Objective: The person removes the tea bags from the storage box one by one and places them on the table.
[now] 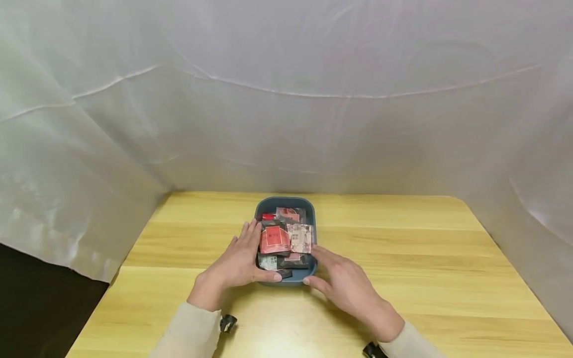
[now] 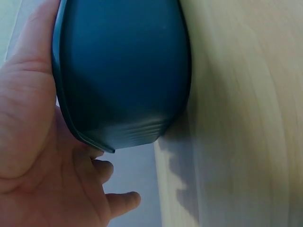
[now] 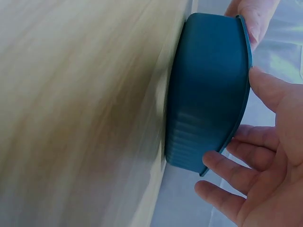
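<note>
A dark blue plastic bin (image 1: 293,203) with rounded corners stands on the table. Several small flat packets lie in it, among them a red and black packet (image 1: 274,239) on top and a pale pink printed packet (image 1: 301,239) beside it. My left hand (image 1: 235,263) lies along the bin's left side, its extended fingers at the rim and its thumb at the near edge. On the opposite side, my right hand (image 1: 351,286) touches the rim with loosely spread fingers and thumb. Both wrist views show the bin's outer wall (image 2: 123,61), with its base on the tabletop.
The bin rests on a light wood-grain table (image 1: 403,238), towards its far edge. Pale cloth (image 1: 286,124) hangs behind the table and on both sides. Black wrist mounts (image 1: 228,323) stick out by the sleeves. A dark area (image 1: 40,303) lies beyond the table's left edge.
</note>
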Tool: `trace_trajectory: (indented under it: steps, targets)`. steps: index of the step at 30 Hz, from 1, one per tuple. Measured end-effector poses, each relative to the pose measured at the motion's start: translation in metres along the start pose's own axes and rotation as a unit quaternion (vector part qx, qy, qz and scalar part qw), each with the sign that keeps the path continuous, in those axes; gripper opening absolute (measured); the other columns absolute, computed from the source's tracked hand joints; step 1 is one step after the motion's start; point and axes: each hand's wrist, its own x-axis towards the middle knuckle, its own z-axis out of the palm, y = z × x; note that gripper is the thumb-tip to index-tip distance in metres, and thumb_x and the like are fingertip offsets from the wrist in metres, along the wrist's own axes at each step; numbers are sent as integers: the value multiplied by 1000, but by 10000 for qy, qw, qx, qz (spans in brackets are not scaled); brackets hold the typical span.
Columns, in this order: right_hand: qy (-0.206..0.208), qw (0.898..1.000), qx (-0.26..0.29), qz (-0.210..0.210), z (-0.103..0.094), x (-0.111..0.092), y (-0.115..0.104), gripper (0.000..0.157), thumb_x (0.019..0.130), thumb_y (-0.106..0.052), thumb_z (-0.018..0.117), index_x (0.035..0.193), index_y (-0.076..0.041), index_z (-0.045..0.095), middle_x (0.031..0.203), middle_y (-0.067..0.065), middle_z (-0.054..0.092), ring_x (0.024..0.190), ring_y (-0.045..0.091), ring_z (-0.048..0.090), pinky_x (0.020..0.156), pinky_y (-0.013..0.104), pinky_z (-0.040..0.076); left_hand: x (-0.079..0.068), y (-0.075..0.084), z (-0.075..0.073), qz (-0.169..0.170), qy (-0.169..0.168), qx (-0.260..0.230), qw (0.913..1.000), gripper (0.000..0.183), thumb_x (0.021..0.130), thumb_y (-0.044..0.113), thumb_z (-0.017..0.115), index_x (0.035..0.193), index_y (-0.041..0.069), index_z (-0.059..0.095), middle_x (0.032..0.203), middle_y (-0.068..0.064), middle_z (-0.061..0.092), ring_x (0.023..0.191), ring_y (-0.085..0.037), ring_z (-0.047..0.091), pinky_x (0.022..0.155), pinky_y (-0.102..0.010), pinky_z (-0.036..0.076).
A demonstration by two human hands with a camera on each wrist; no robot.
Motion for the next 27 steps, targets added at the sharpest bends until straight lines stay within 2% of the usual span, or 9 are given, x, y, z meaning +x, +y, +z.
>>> trace_trajectory:
  steps: [4, 9, 15, 21, 27]
  targets:
    - [-16, 9999, 19, 113, -3, -1, 2, 72, 95, -51, 76, 151, -9, 58, 158, 9, 56, 135, 35, 62, 109, 53, 54, -1, 3, 3, -105, 78, 154, 9998, 145, 73, 74, 84, 170, 5, 2, 178, -15, -5, 165, -31, -8, 131, -62, 9]
    - [-75, 9998, 44, 170, -6, -3, 2, 71, 95, -50, 76, 151, -10, 58, 158, 9, 55, 135, 34, 63, 109, 54, 54, -5, 6, 6, -211, 272, 426, 9985, 141, 76, 79, 78, 168, 0, 6, 177, -19, 0, 165, -35, -4, 131, -64, 8]
    - [-74, 9997, 85, 229, -6, -6, -2, 71, 95, -50, 76, 151, -11, 59, 158, 8, 56, 134, 33, 64, 107, 53, 55, -13, 2, 5, -63, 399, 502, 9979, 136, 79, 80, 75, 168, 0, 10, 177, -18, 4, 165, -35, 0, 130, -66, 9]
    - [-92, 9997, 71, 218, -7, -12, -5, 72, 94, -50, 77, 150, -10, 59, 157, 8, 56, 131, 34, 65, 107, 52, 55, -22, -3, 2, 90, 237, 416, 9988, 142, 74, 79, 80, 169, 1, 9, 177, -18, 3, 165, -35, 0, 130, -66, 9]
    - [-47, 9998, -13, 205, -12, -14, -5, 72, 93, -51, 78, 149, -9, 60, 156, 9, 57, 131, 34, 66, 107, 53, 55, -23, 0, 1, 132, 138, 441, 9988, 148, 70, 85, 77, 169, 1, 4, 177, -19, -2, 164, -36, -4, 129, -67, 7]
